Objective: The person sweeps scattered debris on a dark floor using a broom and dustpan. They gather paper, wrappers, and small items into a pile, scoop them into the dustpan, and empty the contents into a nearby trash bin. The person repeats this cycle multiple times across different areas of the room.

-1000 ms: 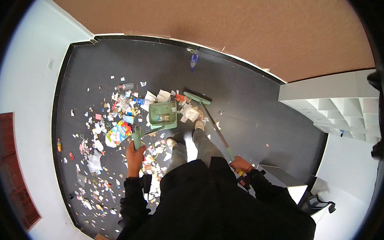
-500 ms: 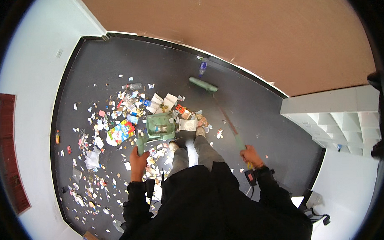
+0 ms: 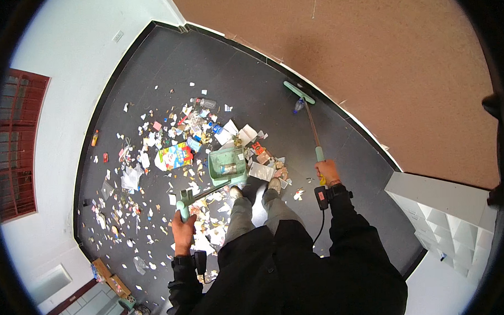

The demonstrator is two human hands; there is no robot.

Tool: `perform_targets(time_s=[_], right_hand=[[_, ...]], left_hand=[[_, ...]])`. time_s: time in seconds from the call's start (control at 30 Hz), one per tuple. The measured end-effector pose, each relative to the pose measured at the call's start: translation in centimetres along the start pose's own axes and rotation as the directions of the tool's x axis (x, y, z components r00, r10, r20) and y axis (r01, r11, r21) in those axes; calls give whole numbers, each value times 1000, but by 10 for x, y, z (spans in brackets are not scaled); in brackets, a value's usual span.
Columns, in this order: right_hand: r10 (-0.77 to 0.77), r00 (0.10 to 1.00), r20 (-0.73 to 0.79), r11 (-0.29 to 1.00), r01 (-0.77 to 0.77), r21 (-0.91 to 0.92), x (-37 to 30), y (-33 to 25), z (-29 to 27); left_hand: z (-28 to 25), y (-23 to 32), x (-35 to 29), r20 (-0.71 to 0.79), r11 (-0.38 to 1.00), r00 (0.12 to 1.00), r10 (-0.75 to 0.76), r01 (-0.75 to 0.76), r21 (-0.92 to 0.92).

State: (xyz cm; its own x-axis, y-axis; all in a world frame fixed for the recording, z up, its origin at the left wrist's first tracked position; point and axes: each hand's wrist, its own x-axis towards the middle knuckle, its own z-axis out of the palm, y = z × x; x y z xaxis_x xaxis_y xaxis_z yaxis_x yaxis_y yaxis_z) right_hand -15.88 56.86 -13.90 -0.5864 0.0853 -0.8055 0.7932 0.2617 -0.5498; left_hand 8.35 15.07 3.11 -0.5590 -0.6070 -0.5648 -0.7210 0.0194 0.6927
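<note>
My left hand (image 3: 183,233) is closed around the green handle of a long-handled dustpan (image 3: 213,181). Its green pan rests on the floor in front of my feet, with some litter inside. In my right hand (image 3: 328,170) is the grip of a broom (image 3: 312,122), its pole stretching away to the far right. The broom's pale green head lies close to the foot of the brown wall, just beyond a blue-purple plastic bottle (image 3: 298,105).
Scattered paper scraps and litter (image 3: 198,123) cover the floor left of and around the dustpan, including a colourful packet (image 3: 174,157) and a clear bottle (image 3: 204,102). A white shelf unit (image 3: 439,206) stands at right. Cardboard boxes (image 3: 111,278) sit at lower left.
The broom head has swung away and right, from the near side of the bottle to its far side by the wall. The dustpan handle has tilted down and left. The view has shifted.
</note>
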Motion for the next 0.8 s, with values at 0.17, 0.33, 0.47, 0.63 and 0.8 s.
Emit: perform_targets(time_s=[0.17, 0.33, 0.47, 0.63, 0.8], right_hand=[[-14, 1000, -10, 1000, 14, 9, 18, -6, 6], [-56, 998, 8, 998, 56, 4, 2, -19, -6], [-25, 997, -66, 999, 23, -27, 0, -24, -15], [19, 996, 88, 986, -4, -165, 31, -33, -4], [138, 979, 154, 927, -72, -368, 35, -20, 13]], left_hand=[[7, 0, -8, -13, 999, 999, -30, 29, -19], [11, -6, -10, -23, 1000, 1000, -20, 20, 22], [9, -11, -9, -13, 1000, 1000, -16, 16, 19], [7, -11, -11, -4, 999, 1000, -12, 12, 52], [7, -14, -14, 4, 999, 1000, -31, 31, 31]])
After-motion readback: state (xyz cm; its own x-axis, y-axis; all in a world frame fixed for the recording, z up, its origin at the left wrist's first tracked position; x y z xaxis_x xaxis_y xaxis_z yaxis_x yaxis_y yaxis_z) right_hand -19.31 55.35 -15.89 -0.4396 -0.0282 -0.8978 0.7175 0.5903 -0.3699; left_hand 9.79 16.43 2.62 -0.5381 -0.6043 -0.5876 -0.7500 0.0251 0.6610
